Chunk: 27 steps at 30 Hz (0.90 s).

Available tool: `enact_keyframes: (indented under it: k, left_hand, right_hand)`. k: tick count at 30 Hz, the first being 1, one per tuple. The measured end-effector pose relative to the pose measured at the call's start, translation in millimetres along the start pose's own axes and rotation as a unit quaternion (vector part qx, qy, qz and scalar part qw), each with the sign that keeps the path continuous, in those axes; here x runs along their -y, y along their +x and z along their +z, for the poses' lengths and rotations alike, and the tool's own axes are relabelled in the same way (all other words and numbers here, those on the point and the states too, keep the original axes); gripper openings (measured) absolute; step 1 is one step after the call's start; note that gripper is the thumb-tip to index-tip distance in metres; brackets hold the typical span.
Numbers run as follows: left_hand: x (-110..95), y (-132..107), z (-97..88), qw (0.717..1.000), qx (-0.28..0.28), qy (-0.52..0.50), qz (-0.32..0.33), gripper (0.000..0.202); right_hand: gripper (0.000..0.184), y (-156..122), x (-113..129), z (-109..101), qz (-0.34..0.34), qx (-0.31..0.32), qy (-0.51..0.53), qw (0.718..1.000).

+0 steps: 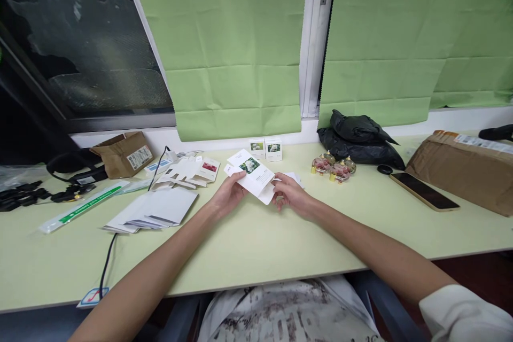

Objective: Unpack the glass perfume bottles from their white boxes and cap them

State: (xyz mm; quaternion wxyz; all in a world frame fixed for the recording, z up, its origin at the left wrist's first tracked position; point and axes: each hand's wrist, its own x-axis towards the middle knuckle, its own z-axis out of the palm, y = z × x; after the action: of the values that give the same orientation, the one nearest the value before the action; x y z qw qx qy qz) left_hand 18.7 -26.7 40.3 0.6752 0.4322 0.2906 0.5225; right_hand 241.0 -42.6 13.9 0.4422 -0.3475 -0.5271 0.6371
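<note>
Between my two hands, above the table, is a flattened white carton (256, 175) printed with white flowers and green leaves. My left hand (230, 192) grips its left edge, thumb on top. At its lower right edge, my right hand (292, 192) pinches it with curled fingers. Behind it stand two small white flower-printed boxes (273, 149), side by side. Several small glass bottles (334, 166) with pink and gold tones sit to the right. On the left lie unfolded cartons (186, 171), one with a red flower picture, and a stack of folded white sheets (154, 209).
An opened brown box (124, 156), black cables (28, 195) and a green-and-white plastic packet (86, 207) lie at left. At right are a black plastic bag (360, 141), a phone (425, 191), a round black cap (385, 169) and a large brown package (465, 171).
</note>
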Motion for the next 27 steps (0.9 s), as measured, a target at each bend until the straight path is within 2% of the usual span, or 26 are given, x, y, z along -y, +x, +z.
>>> enact_keyframes:
  k: [4, 13, 19, 24, 27]
  left_hand:
    - [2, -1, 1.8, 1.000, 0.011, 0.018, -0.011, 0.035]
    - [4, 4, -4.5, 0.999, 0.016, 0.026, -0.026, 0.030]
    - [3, 5, -3.8, 0.998, -0.010, 0.065, -0.014, 0.036]
    - [4, 8, -10.2, 0.994, -0.026, 0.107, -0.009, 0.038]
    - [7, 8, -15.4, 0.988, -0.003, 0.154, -0.030, 0.041]
  right_hand:
    - [0.041, -2, -1, 4, 0.005, -0.001, -0.012, 1.000]
    - [0.055, -2, -4, 4, -0.015, 0.050, -0.008, 0.999]
    - [0.026, 2, -4, 2, -0.030, -0.032, -0.015, 0.999]
    - [0.021, 2, -2, -2, -0.035, -0.002, 0.005, 0.999]
    - [0.023, 2, -4, -1, -0.034, -0.005, -0.010, 0.999]
